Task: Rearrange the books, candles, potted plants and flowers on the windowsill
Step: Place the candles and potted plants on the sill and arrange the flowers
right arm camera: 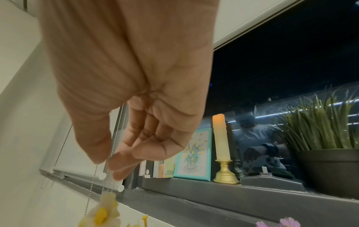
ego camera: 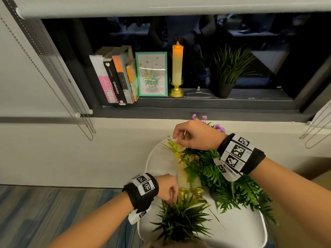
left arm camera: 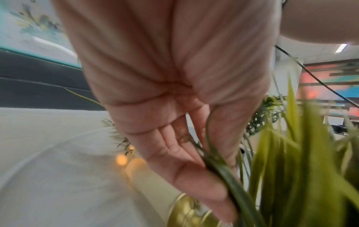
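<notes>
Left hand (ego camera: pixel 167 187) pinched the near potted plant (ego camera: pixel 180 219) by its leaves, likely to lift it sillward. Right hand (ego camera: pixel 195 135) hovered over the flowers (ego camera: pixel 174 145), fingers loosely curled, holding nothing.

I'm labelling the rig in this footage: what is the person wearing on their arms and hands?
Both forearms are bare, with no sleeves or gloves. The left wrist carries a black padded band with white square tags printed in black block patterns. The right wrist has a matching black band with more such tags. A thin black cable runs from it. A small white tagged block hangs below each band.
</notes>
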`<state>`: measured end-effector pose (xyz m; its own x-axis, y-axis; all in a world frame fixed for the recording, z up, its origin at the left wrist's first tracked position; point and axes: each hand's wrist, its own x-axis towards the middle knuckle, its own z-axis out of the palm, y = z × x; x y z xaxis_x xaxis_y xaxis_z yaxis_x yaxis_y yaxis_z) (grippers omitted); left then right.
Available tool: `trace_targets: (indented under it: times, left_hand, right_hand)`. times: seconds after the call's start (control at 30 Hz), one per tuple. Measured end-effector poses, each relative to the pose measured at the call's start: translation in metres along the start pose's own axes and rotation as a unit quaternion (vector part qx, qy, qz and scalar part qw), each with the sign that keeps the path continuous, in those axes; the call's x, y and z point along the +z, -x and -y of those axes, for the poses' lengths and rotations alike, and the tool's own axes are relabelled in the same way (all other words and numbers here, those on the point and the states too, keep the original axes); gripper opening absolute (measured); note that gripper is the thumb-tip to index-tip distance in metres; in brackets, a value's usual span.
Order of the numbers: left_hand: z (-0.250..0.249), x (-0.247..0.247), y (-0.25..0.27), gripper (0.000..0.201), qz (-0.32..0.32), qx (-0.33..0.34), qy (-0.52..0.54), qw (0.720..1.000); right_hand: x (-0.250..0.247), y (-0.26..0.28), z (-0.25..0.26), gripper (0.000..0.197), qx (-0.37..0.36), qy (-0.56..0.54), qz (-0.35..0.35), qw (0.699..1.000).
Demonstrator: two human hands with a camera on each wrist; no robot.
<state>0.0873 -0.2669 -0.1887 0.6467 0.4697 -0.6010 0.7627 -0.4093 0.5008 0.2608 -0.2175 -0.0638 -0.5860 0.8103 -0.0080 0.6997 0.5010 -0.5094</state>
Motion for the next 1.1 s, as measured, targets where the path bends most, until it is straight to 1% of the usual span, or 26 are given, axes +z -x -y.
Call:
trace_targets:
  times: [0.1, 0.2, 0.27, 0.33, 0.4, 0.43, 0.5, 0.57, 0.63, 0.77, 0.93, 1.03, 1.1]
  left_hand:
    - [0.004, -0.010, 0.000, 0.017, -0.008, 0.002, 0.011, 1.000]
    - [0.011, -0.013, 0.001, 0.016, -0.011, -0.014, 0.041, 0.999]
    - [0.009, -0.010, 0.002, 0.021, -0.013, -0.029, 0.073, 0.997]
    - [0.001, -0.004, 0.002, 0.037, 0.014, -0.061, 0.079, 0.995]
    - [-0.008, -0.001, 0.002, 0.054, 0.072, -0.090, 0.073, 0.991]
    - [-0.011, 0.000, 0.002, 0.058, 0.096, -0.094, 0.065, 0.989]
    - [-0.014, -0.001, 0.002, 0.053, 0.112, -0.075, 0.012, 0.991]
    - [-0.014, -0.004, 0.002, 0.038, 0.091, -0.043, -0.045, 0.994]
    - [-0.013, -0.009, 0.003, 0.027, 0.065, -0.018, -0.070, 0.995]
    - [-0.010, -0.022, 0.006, 0.023, 0.054, 0.012, -0.037, 0.998]
    - [-0.006, -0.045, 0.023, 0.021, 0.026, 0.038, -0.040, 0.998]
    - [-0.001, -0.068, 0.046, 0.017, -0.040, 0.047, -0.022, 0.998]
    - [0.002, -0.088, 0.065, 0.015, -0.089, 0.046, 0.029, 0.995]
  right_hand:
    - [-0.001, -0.002, -0.002, 0.015, 0.004, -0.002, 0.002, 1.000]
    - [-0.001, -0.004, -0.004, 0.016, 0.006, -0.006, -0.003, 1.000]
    - [0.001, -0.005, -0.005, 0.016, 0.005, -0.013, -0.005, 1.000]
    - [0.003, -0.005, -0.005, 0.016, 0.007, -0.018, -0.005, 1.000]
    - [0.004, -0.005, -0.005, 0.016, 0.009, -0.019, -0.001, 1.000]
    - [0.004, -0.006, -0.004, 0.015, 0.010, -0.018, 0.002, 1.000]
    - [0.003, -0.006, -0.003, 0.015, 0.009, -0.016, 0.001, 1.000]
    - [0.002, -0.007, -0.001, 0.015, 0.008, -0.014, -0.002, 1.000]
    - [0.001, -0.007, 0.000, 0.015, 0.008, -0.014, -0.003, 1.000]
    - [0.000, -0.006, 0.001, 0.016, 0.010, -0.013, 0.006, 1.000]
    - [-0.003, -0.003, 0.007, 0.017, 0.008, -0.004, 0.006, 1.000]
    - [-0.007, -0.002, 0.010, 0.018, 0.011, -0.005, 0.014, 1.000]
    - [-0.011, 0.000, 0.014, 0.020, 0.001, 0.007, 0.032, 0.999]
